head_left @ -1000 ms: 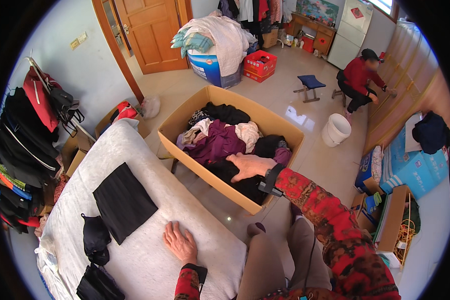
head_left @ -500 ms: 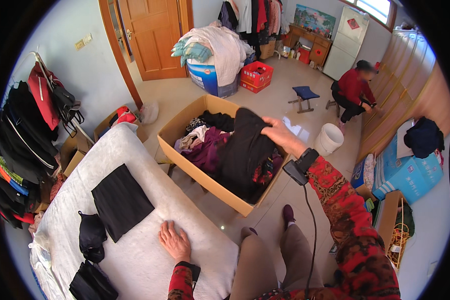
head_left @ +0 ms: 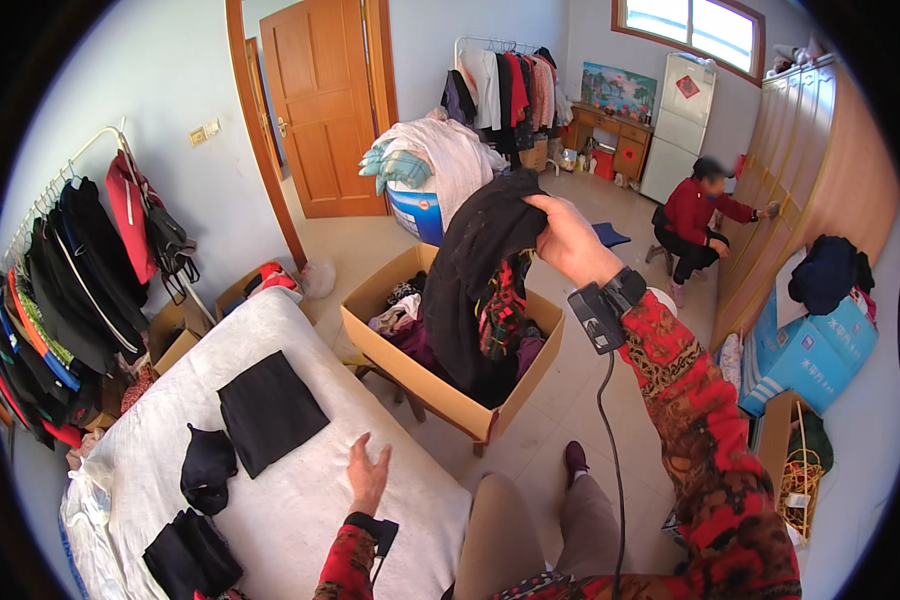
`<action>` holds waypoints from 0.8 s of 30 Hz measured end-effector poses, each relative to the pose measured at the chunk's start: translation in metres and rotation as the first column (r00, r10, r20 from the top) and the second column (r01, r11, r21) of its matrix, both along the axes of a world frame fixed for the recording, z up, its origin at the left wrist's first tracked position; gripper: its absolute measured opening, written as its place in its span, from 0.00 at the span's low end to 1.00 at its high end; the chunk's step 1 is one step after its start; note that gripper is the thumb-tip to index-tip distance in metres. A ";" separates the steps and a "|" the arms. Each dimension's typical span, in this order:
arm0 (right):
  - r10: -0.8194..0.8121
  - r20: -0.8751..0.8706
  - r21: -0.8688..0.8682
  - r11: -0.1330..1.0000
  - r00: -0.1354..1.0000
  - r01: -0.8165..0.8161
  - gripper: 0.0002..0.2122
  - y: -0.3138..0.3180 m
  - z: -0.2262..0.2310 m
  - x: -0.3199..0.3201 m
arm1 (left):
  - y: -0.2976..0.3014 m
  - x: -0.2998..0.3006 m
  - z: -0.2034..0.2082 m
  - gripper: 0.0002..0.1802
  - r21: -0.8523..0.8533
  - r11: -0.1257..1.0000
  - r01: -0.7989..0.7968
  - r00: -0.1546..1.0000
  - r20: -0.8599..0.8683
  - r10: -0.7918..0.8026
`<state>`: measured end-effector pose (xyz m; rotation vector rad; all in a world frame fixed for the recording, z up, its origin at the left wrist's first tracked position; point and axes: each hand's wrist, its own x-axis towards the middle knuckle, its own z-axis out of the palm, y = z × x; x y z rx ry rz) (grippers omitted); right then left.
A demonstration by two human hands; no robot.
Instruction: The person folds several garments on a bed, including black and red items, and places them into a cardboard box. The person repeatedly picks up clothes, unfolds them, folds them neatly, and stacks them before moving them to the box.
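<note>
My right hand (head_left: 572, 238) grips the top of a black garment (head_left: 475, 265) and holds it up over an open cardboard box (head_left: 370, 345). The garment hangs down into the box, and a red patterned cloth (head_left: 503, 305) shows beside it. Purple and pale clothes lie in the box, partly hidden by the garment. My left hand (head_left: 366, 475) is just above the white-covered bed (head_left: 310, 520), fingers apart, holding nothing. Left of it lie a folded black cloth (head_left: 272, 412), a black bra (head_left: 208, 470) and another folded black garment (head_left: 192, 555).
The box rests on a wooden stool (head_left: 405, 400). Clothes hang on a rack (head_left: 70, 260) at left. A blue box (head_left: 810, 345) stands at right. A person in red (head_left: 692, 215) sits by the wardrobe (head_left: 780, 150), one hand on its door. A cable runs from my right wrist.
My right hand has lifted the black garment higher out of the box. My left hand has come up off the bed. The view has tilted up, and the seated person's arm now reaches the wardrobe.
</note>
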<state>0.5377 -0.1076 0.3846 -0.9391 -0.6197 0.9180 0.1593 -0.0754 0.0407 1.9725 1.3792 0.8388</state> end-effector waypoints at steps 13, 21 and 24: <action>0.355 -0.038 -0.090 0.930 0.934 -0.357 0.16 -0.096 0.071 -0.123 | -0.061 0.082 0.212 0.42 0.492 0.869 0.040 0.926 0.309 -0.218; 0.464 0.069 -0.028 0.886 0.883 -0.463 0.20 -0.105 0.056 -0.117 | -0.032 0.030 0.226 0.14 0.280 0.957 0.073 0.646 0.718 -0.259; 0.425 0.326 -0.152 0.905 0.844 -0.397 0.20 -0.097 0.040 -0.100 | -0.024 -0.017 0.250 0.15 0.226 0.974 0.030 0.638 0.746 -0.193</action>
